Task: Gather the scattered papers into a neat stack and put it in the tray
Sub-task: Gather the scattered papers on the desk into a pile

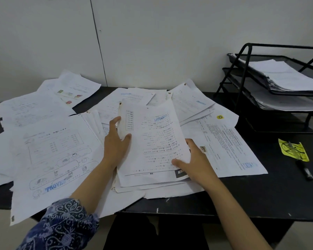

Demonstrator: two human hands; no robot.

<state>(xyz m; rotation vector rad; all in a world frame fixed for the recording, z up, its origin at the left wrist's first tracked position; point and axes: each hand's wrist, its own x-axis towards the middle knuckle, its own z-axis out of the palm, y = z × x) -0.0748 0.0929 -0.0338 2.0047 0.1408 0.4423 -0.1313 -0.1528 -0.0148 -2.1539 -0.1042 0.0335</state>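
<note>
My patterned sleeve [61, 226] leads to my left hand [116, 143], which with my right hand [195, 161] clasps the partial stack [152, 141] mid-desk by its side edges; gathering is under way, loose papers [51, 150] remain, and the tray [271, 83] waits far right.

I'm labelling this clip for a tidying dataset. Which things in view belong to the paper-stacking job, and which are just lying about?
Part of the job:
- partial stack, gripped by left hand and right hand
- scattered papers across the table
- tray rack, already holding some sheets

Just lying about:
- yellow note
- pen, lying across the note
</note>
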